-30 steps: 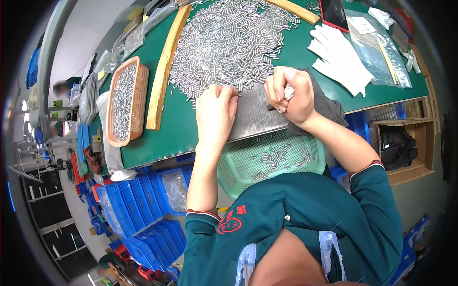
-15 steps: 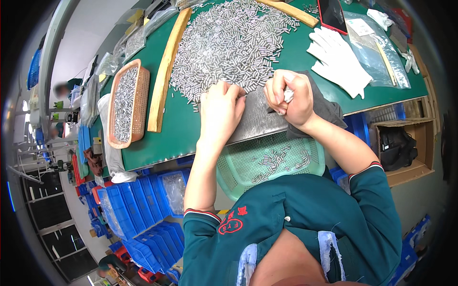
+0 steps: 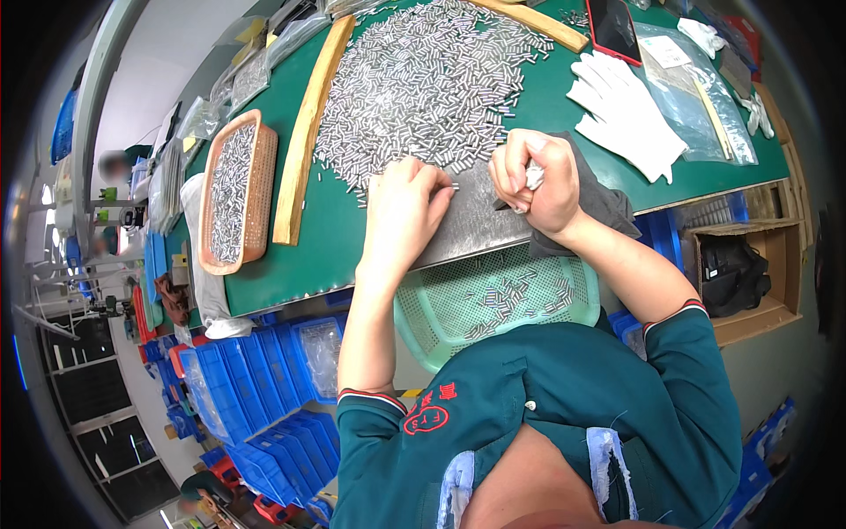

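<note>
My left hand (image 3: 404, 212) is at the near edge of a large heap of small, shiny metal pins (image 3: 423, 88). Its fingers are bent, and one pin (image 3: 455, 186) shows at the tips of thumb and forefinger. My right hand (image 3: 539, 183) makes a fist around a tool with a white-wrapped handle (image 3: 534, 176); a dark, narrow tip points down-left, and the rest is hidden. Between the hands lies a grey metal plate (image 3: 471, 220) at the table edge. Under that edge, a light green mesh basket (image 3: 423, 322) holds loose pins.
Wooden strips (image 3: 308, 132) border the heap on the green table (image 3: 264, 291). An orange basket (image 3: 257, 203) of pins stands left. Dark cloth (image 3: 595, 185), a white glove (image 3: 621, 115), a red-edged phone (image 3: 614, 31) and a plastic bag (image 3: 696, 97) lie right. Blue bins (image 3: 256, 370) stand below left.
My left hand has drawn slightly toward me, and the pin at its fingertips is a little lower. The green basket has shifted slightly left. My right hand keeps its grip and place.
</note>
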`<state>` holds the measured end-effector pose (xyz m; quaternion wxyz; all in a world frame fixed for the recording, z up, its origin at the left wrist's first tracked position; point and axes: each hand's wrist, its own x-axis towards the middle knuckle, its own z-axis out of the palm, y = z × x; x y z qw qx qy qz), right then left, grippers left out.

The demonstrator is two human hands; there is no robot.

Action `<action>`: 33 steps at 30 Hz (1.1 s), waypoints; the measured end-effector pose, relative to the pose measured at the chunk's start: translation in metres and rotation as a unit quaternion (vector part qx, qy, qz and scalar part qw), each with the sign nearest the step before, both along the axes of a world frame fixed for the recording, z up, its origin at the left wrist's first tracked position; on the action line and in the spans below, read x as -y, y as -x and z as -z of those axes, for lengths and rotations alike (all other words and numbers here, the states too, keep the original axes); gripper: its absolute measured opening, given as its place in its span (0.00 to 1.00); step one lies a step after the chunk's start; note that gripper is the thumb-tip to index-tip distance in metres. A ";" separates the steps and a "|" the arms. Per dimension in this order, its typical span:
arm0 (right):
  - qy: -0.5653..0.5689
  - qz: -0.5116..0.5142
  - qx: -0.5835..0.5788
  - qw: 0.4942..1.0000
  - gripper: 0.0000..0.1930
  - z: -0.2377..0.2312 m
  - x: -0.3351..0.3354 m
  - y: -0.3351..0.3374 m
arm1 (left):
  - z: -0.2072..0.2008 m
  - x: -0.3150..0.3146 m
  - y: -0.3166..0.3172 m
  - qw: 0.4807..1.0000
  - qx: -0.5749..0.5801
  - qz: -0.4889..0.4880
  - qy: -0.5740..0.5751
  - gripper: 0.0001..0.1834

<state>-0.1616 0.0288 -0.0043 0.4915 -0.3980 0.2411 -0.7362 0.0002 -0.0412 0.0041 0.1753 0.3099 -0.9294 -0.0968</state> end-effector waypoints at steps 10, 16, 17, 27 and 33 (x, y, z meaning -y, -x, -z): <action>-0.007 0.001 0.004 1.000 0.20 0.003 0.000 0.001 | 0.009 -0.032 0.013 0.995 -0.075 0.025 -0.062 0.06; -0.009 -0.008 0.046 0.999 0.20 0.002 -0.001 0.001 | 0.008 -0.037 0.013 0.994 -0.055 -0.006 -0.091 0.05; -0.010 -0.009 0.046 0.999 0.20 0.003 -0.001 0.001 | 0.008 -0.038 0.012 0.994 -0.058 -0.011 -0.091 0.05; -0.017 -0.025 0.047 0.998 0.20 0.009 0.003 0.003 | 0.013 -0.037 0.012 0.993 -0.083 -0.008 -0.083 0.05; 0.002 -0.002 0.040 0.999 0.20 0.006 0.001 0.004 | 0.012 -0.039 0.013 0.992 -0.102 -0.001 -0.073 0.05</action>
